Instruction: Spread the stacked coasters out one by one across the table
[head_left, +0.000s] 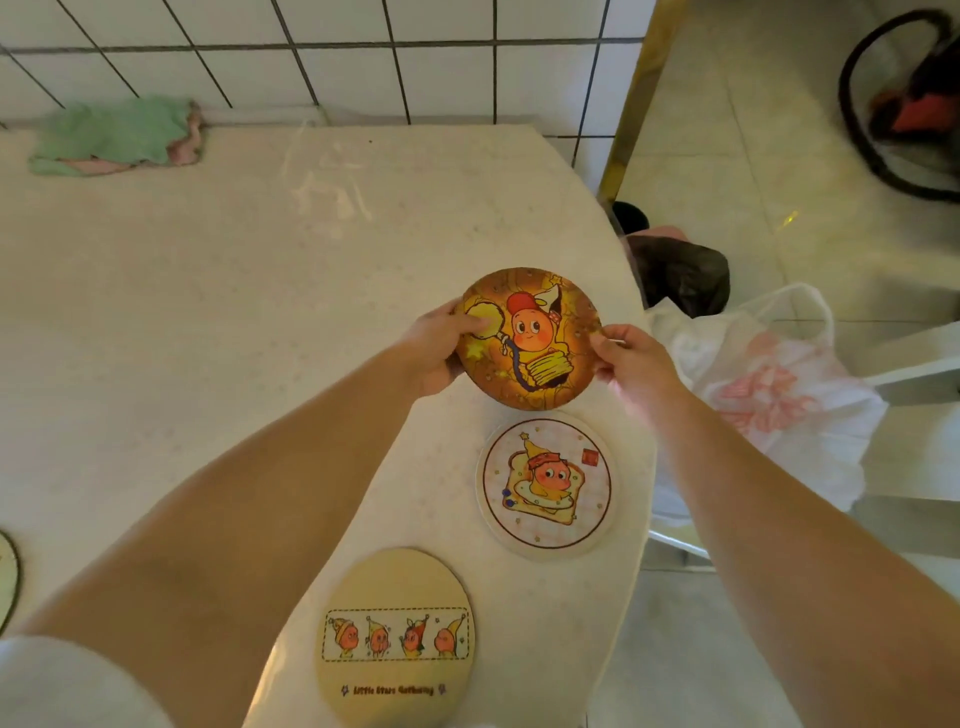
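I hold a round orange coaster (535, 338) with a cartoon figure above the table (208, 291), near its right edge. My left hand (439, 345) grips its left rim with the thumb on top; my right hand (631, 364) pinches its right rim. Whether more coasters lie under it in my hands I cannot tell. A white coaster (545, 483) with a toast picture lies flat just below it. A cream oval coaster (397, 636) with a row of small figures lies nearer me. The edge of another coaster (8, 577) shows at the far left.
A green and pink cloth (117, 136) lies at the table's back left by the tiled wall. Right of the table's curved edge stand a white plastic bag (769, 395) and a dark bag (680, 278) on the floor.
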